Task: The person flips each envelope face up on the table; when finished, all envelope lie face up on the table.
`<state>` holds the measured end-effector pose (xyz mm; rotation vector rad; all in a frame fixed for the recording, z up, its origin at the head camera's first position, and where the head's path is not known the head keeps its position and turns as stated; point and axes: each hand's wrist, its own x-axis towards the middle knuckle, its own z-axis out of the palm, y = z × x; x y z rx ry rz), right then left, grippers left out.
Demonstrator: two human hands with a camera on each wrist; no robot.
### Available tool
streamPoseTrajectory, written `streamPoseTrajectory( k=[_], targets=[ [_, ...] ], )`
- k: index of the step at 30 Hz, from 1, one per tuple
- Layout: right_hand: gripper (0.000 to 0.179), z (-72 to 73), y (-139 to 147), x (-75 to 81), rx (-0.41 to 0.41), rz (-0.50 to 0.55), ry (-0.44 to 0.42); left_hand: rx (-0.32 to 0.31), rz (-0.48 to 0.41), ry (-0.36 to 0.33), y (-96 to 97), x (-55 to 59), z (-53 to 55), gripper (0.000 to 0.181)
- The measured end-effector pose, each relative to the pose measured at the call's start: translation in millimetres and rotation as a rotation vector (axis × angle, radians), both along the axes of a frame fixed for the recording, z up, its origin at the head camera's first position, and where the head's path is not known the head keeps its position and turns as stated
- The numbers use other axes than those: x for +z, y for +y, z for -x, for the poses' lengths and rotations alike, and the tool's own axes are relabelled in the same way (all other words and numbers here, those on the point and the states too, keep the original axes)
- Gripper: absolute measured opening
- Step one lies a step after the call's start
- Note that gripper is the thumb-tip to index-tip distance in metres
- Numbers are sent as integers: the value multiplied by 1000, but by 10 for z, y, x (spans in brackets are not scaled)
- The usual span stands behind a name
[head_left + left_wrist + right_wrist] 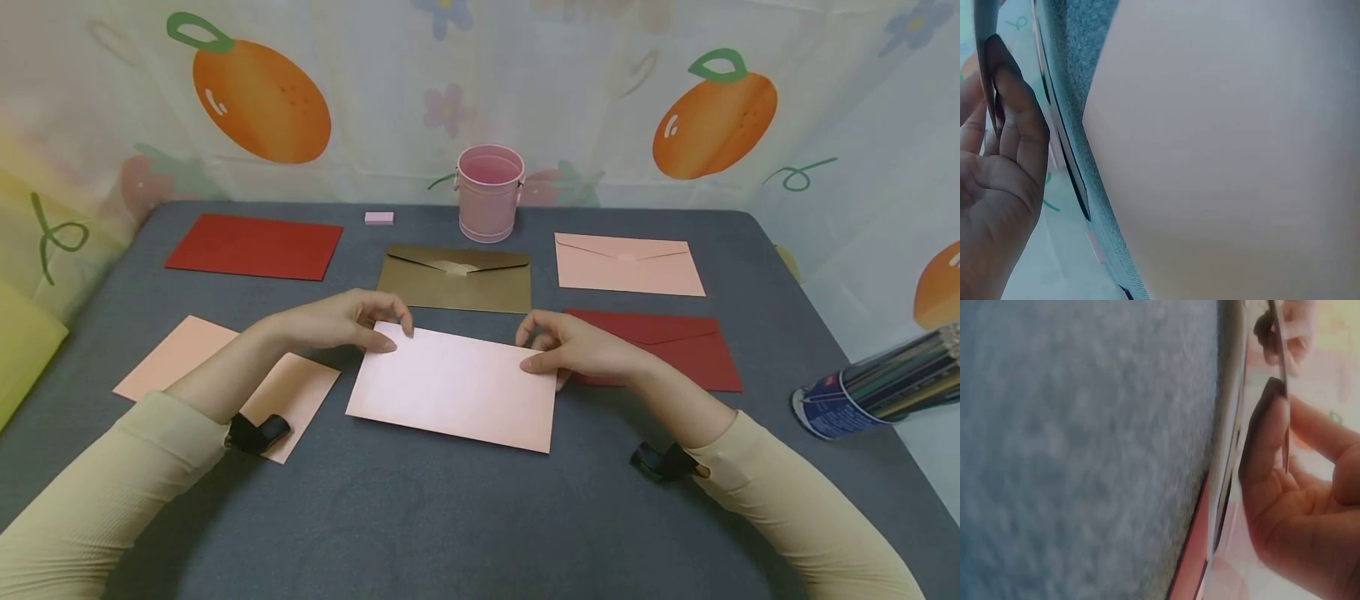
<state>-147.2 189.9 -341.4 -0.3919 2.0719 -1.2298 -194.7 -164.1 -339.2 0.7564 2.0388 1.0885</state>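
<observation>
A pale pink envelope (453, 387), plain side up, is held between both hands over the middle of the table. My left hand (341, 321) pinches its upper left corner between thumb and fingers. My right hand (577, 343) pinches the upper right edge the same way. In both wrist views the envelope shows as a thin edge between thumb and fingers. Another pink envelope (296, 392) lies under my left forearm and fills much of the left wrist view. Partly behind my right hand lies a red envelope (682, 346), flap side up.
Farther back lie a plain red envelope (255, 247), a gold envelope (450, 287) and a pink envelope (626, 265). A pink bucket (489, 196) stands at the far edge, near a small pink block (378, 218). A blue can (843, 407) of pencils stands at right.
</observation>
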Motion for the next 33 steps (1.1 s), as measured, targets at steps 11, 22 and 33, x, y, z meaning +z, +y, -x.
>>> streamPoseTrajectory(
  k=[11,22,33],
  targets=[
    [27,88,204,19,-40,57,10,216,-48,-137,-88,20,44,32],
    [45,143,265,13,-41,167,-28,185,-245,-217,-162,-17,96,43],
    [42,173,281,-17,-160,244,18,241,-280,-193,-214,14,133,36]
  ],
)
